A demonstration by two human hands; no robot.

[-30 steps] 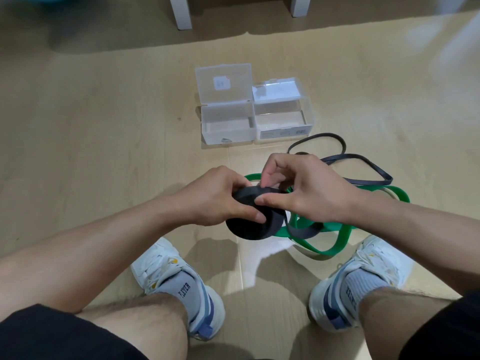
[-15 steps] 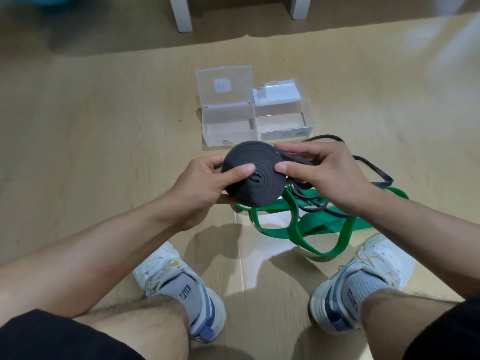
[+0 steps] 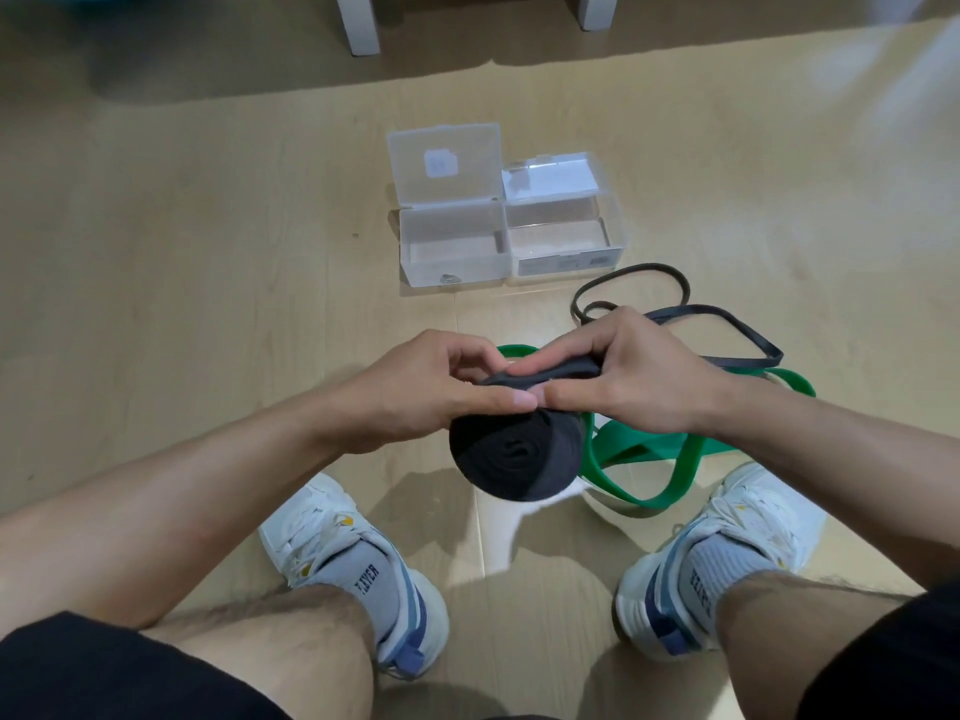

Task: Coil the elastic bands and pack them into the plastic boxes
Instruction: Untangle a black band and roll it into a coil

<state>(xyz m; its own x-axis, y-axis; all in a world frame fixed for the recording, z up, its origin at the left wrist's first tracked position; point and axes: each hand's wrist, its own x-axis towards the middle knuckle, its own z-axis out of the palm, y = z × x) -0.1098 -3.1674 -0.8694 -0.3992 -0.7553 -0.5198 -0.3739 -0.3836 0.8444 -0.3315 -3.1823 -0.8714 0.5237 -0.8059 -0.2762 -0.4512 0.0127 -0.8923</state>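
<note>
A dark grey elastic band wound into a thick coil [image 3: 517,457] hangs in front of me above the floor. My left hand [image 3: 431,389] grips the coil's top from the left, thumb along its edge. My right hand [image 3: 631,379] pinches the band's loose strip against the coil's top from the right. A green band [image 3: 649,459] lies loose on the floor beneath and to the right. A thin dark band [image 3: 680,298] loops beyond my right hand. Two clear plastic boxes stand open side by side: the left box [image 3: 452,246] and the right box [image 3: 563,241].
My two feet in white trainers [image 3: 353,563] [image 3: 722,553] rest on the wooden floor on either side of the bands. White furniture legs [image 3: 358,23] stand at the far edge, behind the boxes.
The coil has turned from facing up, flat between my hands, to hanging lower with its spiral face toward me. Both hands have dropped a little and closed together on its top.
</note>
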